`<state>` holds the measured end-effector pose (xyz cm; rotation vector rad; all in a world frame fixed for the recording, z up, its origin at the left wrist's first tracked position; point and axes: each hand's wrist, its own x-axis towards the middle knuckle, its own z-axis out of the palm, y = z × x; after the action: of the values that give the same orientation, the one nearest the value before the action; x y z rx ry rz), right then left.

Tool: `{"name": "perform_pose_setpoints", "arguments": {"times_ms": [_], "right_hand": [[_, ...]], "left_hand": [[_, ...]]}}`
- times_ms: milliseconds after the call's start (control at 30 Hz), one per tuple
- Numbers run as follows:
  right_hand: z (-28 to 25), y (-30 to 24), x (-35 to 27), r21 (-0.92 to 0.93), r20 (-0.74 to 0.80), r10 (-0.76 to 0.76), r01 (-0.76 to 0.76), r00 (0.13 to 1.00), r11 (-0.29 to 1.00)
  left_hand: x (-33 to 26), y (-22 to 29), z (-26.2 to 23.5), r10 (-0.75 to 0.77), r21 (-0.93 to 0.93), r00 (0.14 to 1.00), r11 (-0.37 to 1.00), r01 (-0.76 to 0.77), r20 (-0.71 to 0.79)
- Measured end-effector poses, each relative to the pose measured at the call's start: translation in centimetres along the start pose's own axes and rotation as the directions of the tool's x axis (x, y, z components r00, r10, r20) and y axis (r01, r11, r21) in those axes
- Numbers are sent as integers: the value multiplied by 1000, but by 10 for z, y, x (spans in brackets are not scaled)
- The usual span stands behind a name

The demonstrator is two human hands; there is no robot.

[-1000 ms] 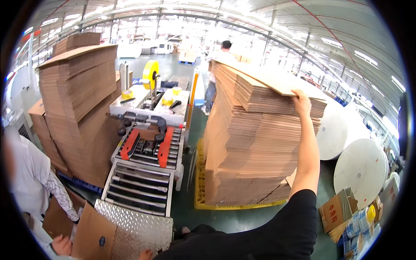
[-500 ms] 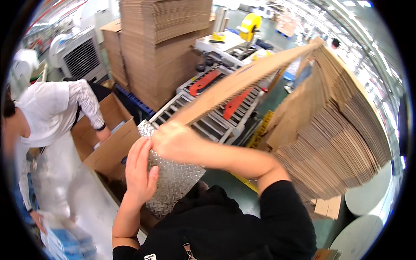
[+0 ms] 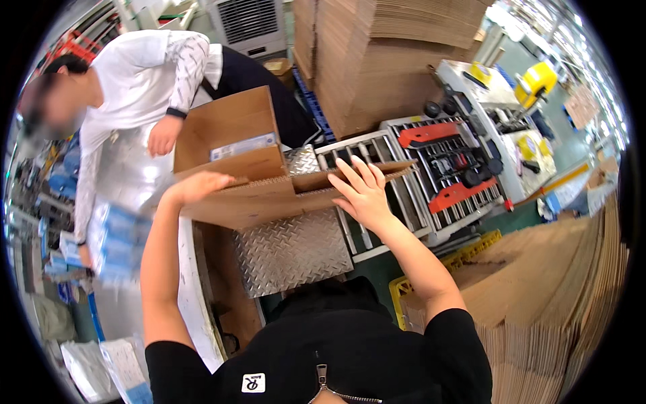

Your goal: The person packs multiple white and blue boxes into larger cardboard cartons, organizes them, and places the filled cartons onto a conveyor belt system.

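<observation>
Head view, only one: over the near edge of the diamond-plate ramp (image 3: 293, 250) a flattened cardboard box (image 3: 269, 195) is held up flat between both hands. Half a second ago that sheet stood tilted, rising toward the upper right with the right forearm across it and the left hand down on the plate; now it lies near level and the arms are apart. Left hand (image 3: 195, 186) rests on the box's left end, palm down, fingers (image 3: 219, 180) together, pressed onto the top face. Right hand (image 3: 363, 190) lies on the box's right end, fingers (image 3: 360, 172) spread wide, tips over the far corrugated edge; thumb hidden, so grip underneath cannot be told. Box sits between the two hands, touching both, above the plate and the near end of the roller conveyor (image 3: 377, 195).

Beyond the box an open carton (image 3: 225, 131) stands with flaps up; a co-worker in a white shirt (image 3: 145, 74) bends over it from the left, one hand (image 3: 163, 137) at its left wall. Red-railed taping machine (image 3: 464, 168) at right of the rollers. Tall stack of flat cardboard (image 3: 383, 60) behind, another stack (image 3: 558, 289) on a yellow pallet (image 3: 431, 266) at right.
</observation>
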<state>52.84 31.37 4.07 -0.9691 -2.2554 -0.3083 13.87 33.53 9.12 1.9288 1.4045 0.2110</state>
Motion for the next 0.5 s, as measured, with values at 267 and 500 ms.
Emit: {"name": "perform_pose_setpoints", "arguments": {"times_ms": [267,500], "right_hand": [[-24,54,-6,401,0,-150,137,989,906],[24,-77,47,843,-75,-564,355,822,404]], "left_hand": [[-69,19,20,-74,627,957,740,242,-281],[-120,-1,31,-461,665,882,628,404,-100]]}}
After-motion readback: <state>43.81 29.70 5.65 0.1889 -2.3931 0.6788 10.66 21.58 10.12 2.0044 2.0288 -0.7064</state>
